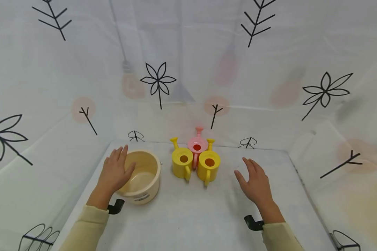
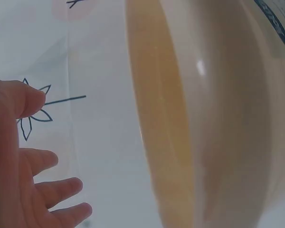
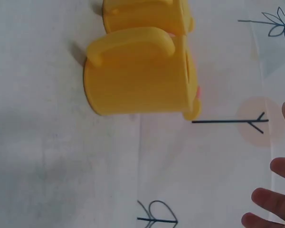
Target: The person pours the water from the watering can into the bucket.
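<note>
My left hand (image 1: 115,171) hovers over the left side of a cream plastic bucket (image 1: 159,174), fingers extended and thumb apart, gripping nothing. In the left wrist view the bucket's outer wall (image 2: 228,123) fills the right side, with a gap between it and my fingers. Right of the bucket stand three toy watering cans grouped together: a left yellow one (image 1: 177,166), a right yellow one (image 1: 202,173) and a pink one (image 1: 193,142) behind them. My right hand (image 1: 256,184) is held to the right of the cans with fingers spread, holding nothing.
Everything stands on a white-covered table (image 1: 182,223). A white cloth (image 1: 188,45) printed with plant drawings hangs behind and along both sides. The bucket carries a small label (image 1: 141,197) on its near side.
</note>
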`<state>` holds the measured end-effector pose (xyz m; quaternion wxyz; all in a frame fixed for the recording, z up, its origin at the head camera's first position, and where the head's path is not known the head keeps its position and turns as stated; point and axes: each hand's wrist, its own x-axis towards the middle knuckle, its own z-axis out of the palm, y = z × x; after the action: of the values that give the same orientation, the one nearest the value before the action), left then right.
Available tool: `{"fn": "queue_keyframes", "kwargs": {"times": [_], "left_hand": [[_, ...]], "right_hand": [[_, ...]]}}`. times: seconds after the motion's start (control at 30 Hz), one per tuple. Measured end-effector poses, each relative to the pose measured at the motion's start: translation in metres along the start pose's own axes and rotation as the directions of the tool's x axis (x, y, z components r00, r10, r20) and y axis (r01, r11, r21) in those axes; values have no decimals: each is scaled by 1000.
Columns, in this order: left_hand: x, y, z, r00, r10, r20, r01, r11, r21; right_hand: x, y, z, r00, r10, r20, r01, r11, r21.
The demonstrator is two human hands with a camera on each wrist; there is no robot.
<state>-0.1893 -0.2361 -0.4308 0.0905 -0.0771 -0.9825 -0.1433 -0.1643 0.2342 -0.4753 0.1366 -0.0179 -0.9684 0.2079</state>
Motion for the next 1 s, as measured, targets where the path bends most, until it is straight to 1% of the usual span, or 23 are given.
{"fn": "queue_keyframes", "kwargs": {"times": [0.13,0.33,0.4,0.5,0.63,0.77,1.0], "left_hand": [[1,-7,3,1000,-1,-9,0,999,-44],[4,-18,6,999,27,-45,-31,995,-92],[4,-22,7,998,29,-48,-34,993,-110],[4,-26,9,999,24,-34,-28,990,-135],[4,-32,11,1000,7,4,-6,988,-156],[5,-37,14,1000,-5,31,10,984,-177],[6,-43,16,996,-42,74,56,980,-193]], "right_hand": [[0,-6,9,998,50,36,-51,998,34],[0,-11,24,990,102,96,-110,990,88],[0,-12,29,988,113,108,-125,986,109],[0,-15,36,983,130,129,-147,980,136],[0,-18,45,975,156,159,-182,970,163],[1,-21,53,970,173,171,-204,961,188],[1,-25,68,956,204,212,-252,939,235]]}}
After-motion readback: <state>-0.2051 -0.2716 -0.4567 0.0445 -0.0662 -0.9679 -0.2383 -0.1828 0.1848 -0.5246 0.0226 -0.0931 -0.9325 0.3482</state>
